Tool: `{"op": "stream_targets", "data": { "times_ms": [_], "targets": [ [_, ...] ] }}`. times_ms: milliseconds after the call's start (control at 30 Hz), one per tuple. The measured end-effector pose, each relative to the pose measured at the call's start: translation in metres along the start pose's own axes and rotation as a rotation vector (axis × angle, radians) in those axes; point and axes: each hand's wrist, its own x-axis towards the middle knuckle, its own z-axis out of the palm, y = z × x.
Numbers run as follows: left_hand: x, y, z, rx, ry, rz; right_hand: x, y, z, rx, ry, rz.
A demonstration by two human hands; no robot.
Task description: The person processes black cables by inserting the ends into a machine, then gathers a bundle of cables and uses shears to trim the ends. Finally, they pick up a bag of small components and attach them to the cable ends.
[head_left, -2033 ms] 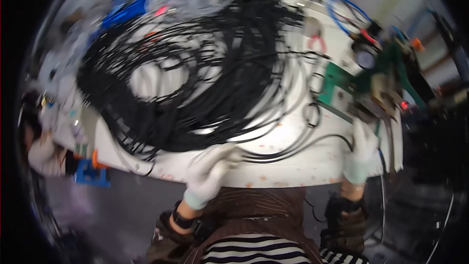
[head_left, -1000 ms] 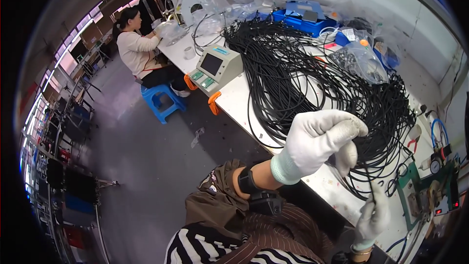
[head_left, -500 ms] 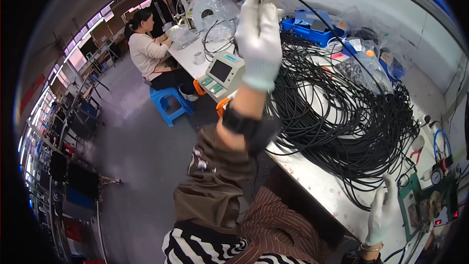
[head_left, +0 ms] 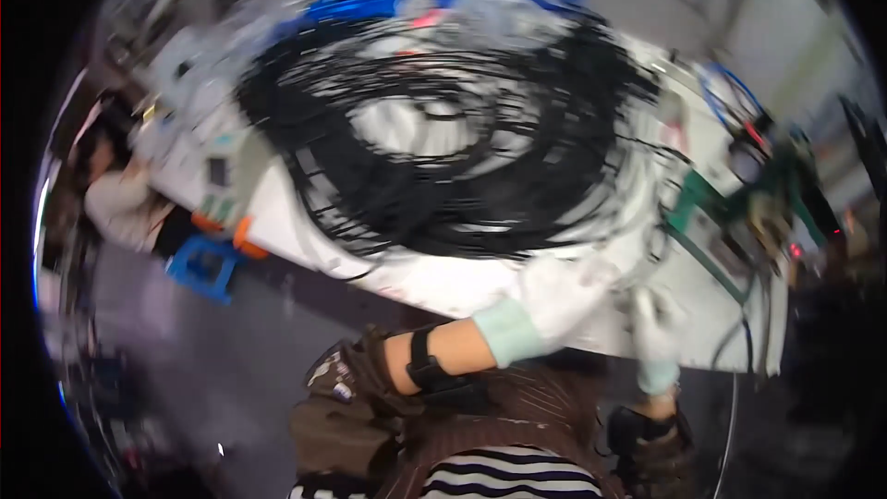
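My left hand [head_left: 562, 300], in a white glove with a mint cuff, is at the front of the white table, just below a wide coil of black cable [head_left: 388, 203]. Close beside it on the right is my right hand [head_left: 658, 325], gloved too, its fingers pointing toward the left one. Motion blur smears the fingers of both hands, so what they hold, if anything, does not show. To the right of my hands stands a green-framed bench device [head_left: 707, 231] with metal parts.
Blue bins [head_left: 374, 2] and clear plastic bags [head_left: 494, 14] lie behind the coil. A grey box with a screen [head_left: 226, 176] stands on the left of the white table [head_left: 443, 291]. Farther left, a person [head_left: 120, 199] sits by a blue stool [head_left: 205, 268].
My left hand has come down from high above the table, where a black cable ran from its fingertips, to beside my right hand. The view has swung to the right.
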Motion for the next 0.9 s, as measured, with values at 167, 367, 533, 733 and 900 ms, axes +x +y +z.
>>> {"op": "stream_targets", "data": {
  "times_ms": [167, 367, 533, 733, 900],
  "targets": [
    [0.028, -0.006, 0.037, 0.092, -0.178, -0.081, -0.001, 0.015, -0.014, 0.111, 0.096, 0.04],
    [0.008, -0.003, 0.052, 0.077, -0.117, 0.087, -0.012, 0.072, -0.028, 0.395, 0.13, 0.26],
    [0.029, 0.007, 0.042, 0.041, 0.374, 0.039, -0.004, 0.006, -0.037, 0.058, 0.25, 0.194],
    [0.032, 0.009, 0.005, 0.064, 0.299, -0.014, 0.003, -0.031, -0.029, 0.479, 0.069, 0.263],
    [-0.009, 0.016, 0.02, 0.034, 0.17, 0.226, 0.015, -0.048, -0.017, 0.903, 0.262, 0.287]
  ]
}}
